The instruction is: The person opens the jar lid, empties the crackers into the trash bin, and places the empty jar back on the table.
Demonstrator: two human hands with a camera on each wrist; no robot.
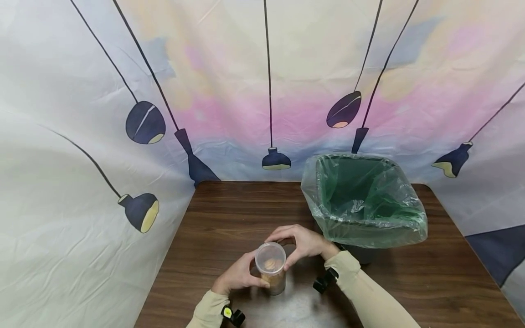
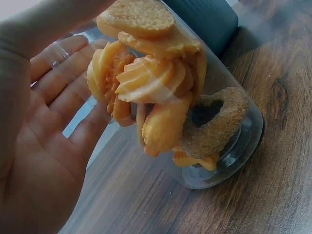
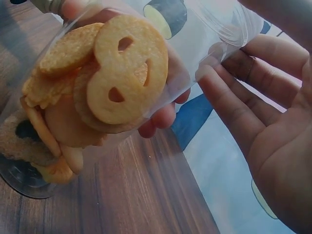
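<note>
A clear plastic jar (image 1: 272,279) with a clear lid (image 1: 270,258) stands on the wooden table (image 1: 229,214), near its front edge. It holds several golden cookies (image 2: 151,83), among them a smiley-face one (image 3: 129,73) and a brown crumbed ring (image 2: 214,126). My left hand (image 1: 239,275) grips the jar's side, palm and fingers (image 2: 58,83) against the plastic. My right hand (image 1: 302,243) arches over the jar's top, with its fingers (image 3: 234,107) and thumb on the lid end. Through the jar, the right wrist view shows the left hand's fingertips (image 3: 161,119).
A bin lined with a translucent green bag (image 1: 369,232) stands on the table just right of and behind the hands; its dark wall (image 2: 204,19) is close behind the jar. A printed cloth backdrop (image 1: 82,205) surrounds the table on three sides.
</note>
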